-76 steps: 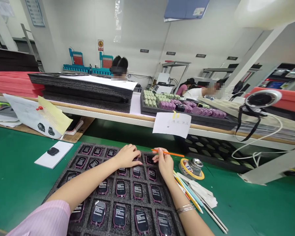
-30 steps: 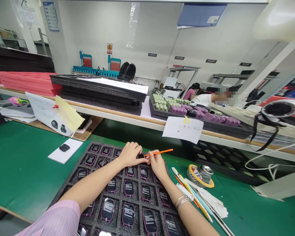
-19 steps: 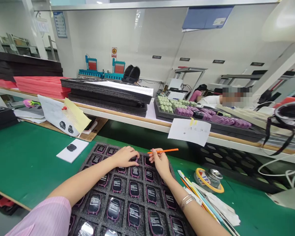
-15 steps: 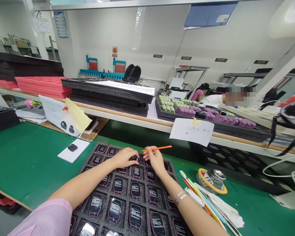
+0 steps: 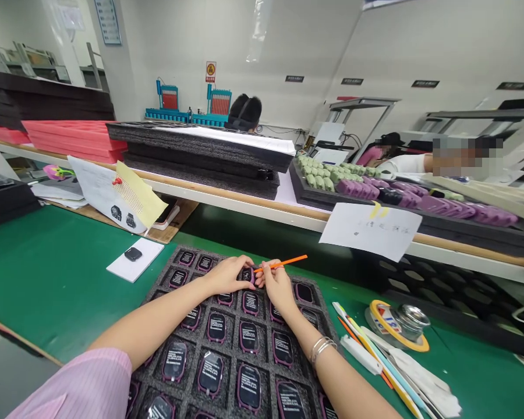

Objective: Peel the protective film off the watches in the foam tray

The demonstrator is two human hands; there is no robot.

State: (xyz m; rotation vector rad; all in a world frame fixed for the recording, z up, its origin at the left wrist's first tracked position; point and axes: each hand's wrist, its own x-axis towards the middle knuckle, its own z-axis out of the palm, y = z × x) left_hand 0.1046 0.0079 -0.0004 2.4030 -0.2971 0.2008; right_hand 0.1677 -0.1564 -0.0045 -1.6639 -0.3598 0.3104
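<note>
My left hand [image 5: 229,274] grips a purple smartwatch body [image 5: 248,276] between thumb and fingers, at the far rows of the black foam tray [image 5: 262,366]. Pinched in my right hand [image 5: 277,284] is a thin orange stick [image 5: 292,261], its tip touching or close to the side of that watch. Under both forearms, the tray's pockets hold several purple-framed watch bodies, most with white text lit on dark screens. One watch [image 5: 304,293] at the far right shows a dark screen. My fingers partly hide the held watch.
A black watch body [image 5: 133,254] lies on a white pad [image 5: 135,267] to the left. Tape rolls [image 5: 397,326], pens and white gloves [image 5: 419,372] lie right. Across the back runs a shelf [image 5: 227,203] with foam trays and green and purple parts. Other people sit beyond.
The watch in my left hand has come up into view, and the orange stick now meets its side. The camera view has shifted slightly.
</note>
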